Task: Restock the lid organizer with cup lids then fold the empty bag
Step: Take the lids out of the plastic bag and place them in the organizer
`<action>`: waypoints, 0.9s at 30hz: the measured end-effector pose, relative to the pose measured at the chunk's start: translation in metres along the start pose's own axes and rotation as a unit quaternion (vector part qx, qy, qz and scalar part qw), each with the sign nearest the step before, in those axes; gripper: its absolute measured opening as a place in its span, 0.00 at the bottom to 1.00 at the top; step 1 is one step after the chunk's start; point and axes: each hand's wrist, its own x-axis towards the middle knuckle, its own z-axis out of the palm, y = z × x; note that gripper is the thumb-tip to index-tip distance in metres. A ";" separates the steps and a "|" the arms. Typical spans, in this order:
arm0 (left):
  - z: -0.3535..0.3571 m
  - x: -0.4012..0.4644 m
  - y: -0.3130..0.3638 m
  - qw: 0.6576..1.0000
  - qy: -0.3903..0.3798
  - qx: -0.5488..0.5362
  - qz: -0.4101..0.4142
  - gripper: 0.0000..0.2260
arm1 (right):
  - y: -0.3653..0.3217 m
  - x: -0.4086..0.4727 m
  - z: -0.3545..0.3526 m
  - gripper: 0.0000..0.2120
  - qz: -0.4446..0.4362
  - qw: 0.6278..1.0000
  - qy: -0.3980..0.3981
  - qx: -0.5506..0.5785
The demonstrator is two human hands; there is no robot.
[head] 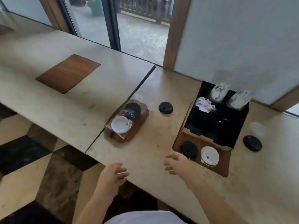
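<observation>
The lid organizer (225, 156) is a wooden recess in the counter at the right, holding a black lid stack (189, 150) and a white lid stack (210, 156). Left of centre a wooden tray (139, 122) carries a clear plastic bag (137, 97) with black lids (132, 109) and white lids (120, 124) inside. One black lid (165, 107) lies loose on the counter between the tray and the organizer. Another black lid (252, 143) lies right of the organizer. My left hand (113, 177) and my right hand (176, 164) hover empty over the counter's near edge, fingers apart.
A black bin (239, 126) behind the organizer holds two cup stacks (220, 91) and crumpled paper (205, 105). A clear lid (257, 128) sits right of it. A wooden panel (68, 73) is set in the left counter. A seam (142, 83) splits the two counters.
</observation>
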 end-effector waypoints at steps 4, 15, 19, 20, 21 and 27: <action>-0.026 0.033 0.024 0.996 0.034 -0.083 -0.011 0.09 | -0.044 0.044 0.030 0.07 0.056 0.996 -0.059 0.034; -0.004 0.114 0.087 0.989 0.098 -0.089 0.060 0.14 | -0.137 0.160 0.095 0.06 0.060 0.998 0.014 -0.015; 0.020 0.133 0.096 0.994 0.089 -0.047 0.049 0.06 | -0.158 0.190 0.099 0.15 0.062 0.996 0.040 -0.043; 0.024 0.137 0.096 0.994 0.090 -0.031 0.053 0.06 | -0.162 0.195 0.101 0.15 0.063 0.995 0.047 -0.055; 0.028 0.141 0.095 0.994 0.094 -0.010 0.055 0.07 | -0.166 0.200 0.103 0.14 0.062 0.995 0.053 -0.064; 0.037 0.160 0.095 0.990 0.115 0.060 0.049 0.09 | -0.175 0.228 0.120 0.11 0.075 0.989 0.097 -0.086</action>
